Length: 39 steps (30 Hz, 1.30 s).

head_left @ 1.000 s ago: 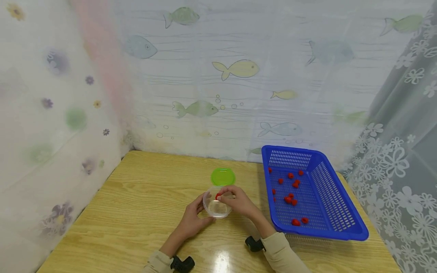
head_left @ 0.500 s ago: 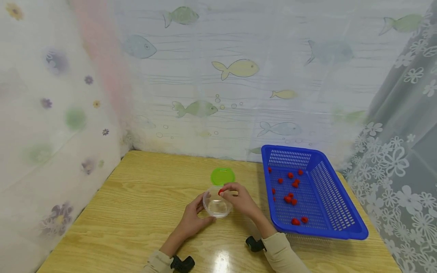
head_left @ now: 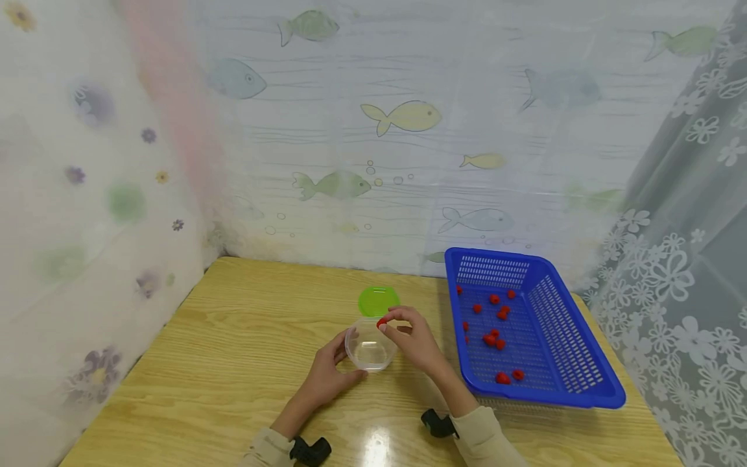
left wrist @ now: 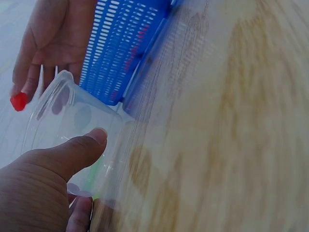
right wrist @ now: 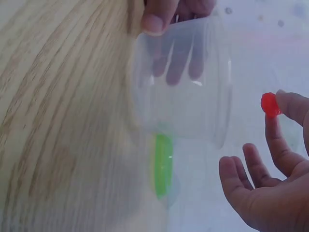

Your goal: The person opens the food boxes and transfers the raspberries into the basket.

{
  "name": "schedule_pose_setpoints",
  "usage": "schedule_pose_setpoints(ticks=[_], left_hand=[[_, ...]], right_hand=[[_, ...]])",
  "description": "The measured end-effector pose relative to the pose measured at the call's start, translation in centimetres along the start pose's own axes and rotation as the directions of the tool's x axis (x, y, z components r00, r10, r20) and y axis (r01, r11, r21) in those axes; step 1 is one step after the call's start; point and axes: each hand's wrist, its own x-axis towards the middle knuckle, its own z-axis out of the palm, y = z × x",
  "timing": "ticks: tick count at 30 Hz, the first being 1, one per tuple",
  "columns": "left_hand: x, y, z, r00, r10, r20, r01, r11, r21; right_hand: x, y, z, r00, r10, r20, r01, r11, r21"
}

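A clear plastic round container (head_left: 369,357) stands on the wooden table. My left hand (head_left: 331,376) grips its left side, thumb in front and fingers behind, seen through the wall in the right wrist view. Between thumb and index finger, my right hand (head_left: 419,347) pinches one red raspberry (right wrist: 270,104) above the container's right rim. The other fingers of that hand are spread loosely, away from the fruit. Just behind the container lies a green lid (head_left: 378,301), flat on the table.
On the right stands a blue perforated plastic basket (head_left: 574,324) with several red raspberries (head_left: 490,339) scattered over its bottom. Curtains with fish and flower prints (head_left: 327,130) hang behind the table and along its sides.
My right hand has risen slightly back and to the right, carrying the raspberry from over the container's middle to its far right rim. My left hand keeps its grip.
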Motion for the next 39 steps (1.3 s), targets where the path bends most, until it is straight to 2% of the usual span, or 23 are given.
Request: schedule_pose_setpoints(ticks=[9,17,26,33,39], left_hand=[[0.0,0.0,0.1,1.0,0.0,-0.004,0.0,1.0,0.005],[0.1,0.5,0.0,1.0,-0.029,-0.006,0.029,1.0,0.004],[-0.1,0.2,0.1,1.0,-0.02,0.004,0.02,1.0,0.003],[-0.1,-0.1,0.3,1.0,-0.015,-0.011,0.015,1.0,-0.005],[0.0,-0.2,0.3,1.0,0.001,-0.023,-0.001,1.0,0.004]], right_hand=[[-1.2,-2.8,-0.8,0.996,-0.094,-0.005,0.094,0.995,0.029],[-1.8,-6.3,-3.4,0.994,-0.101,0.041,0.097,0.991,0.088],[-1.6,-7.8,-7.9,0.994,-0.1,0.043,0.095,0.991,0.096],[-1.6,-8.9,-12.3,0.995,-0.094,-0.041,0.096,0.995,0.029],[-1.9,-8.8,-15.4,0.989,-0.09,-0.115,0.09,0.996,-0.005]])
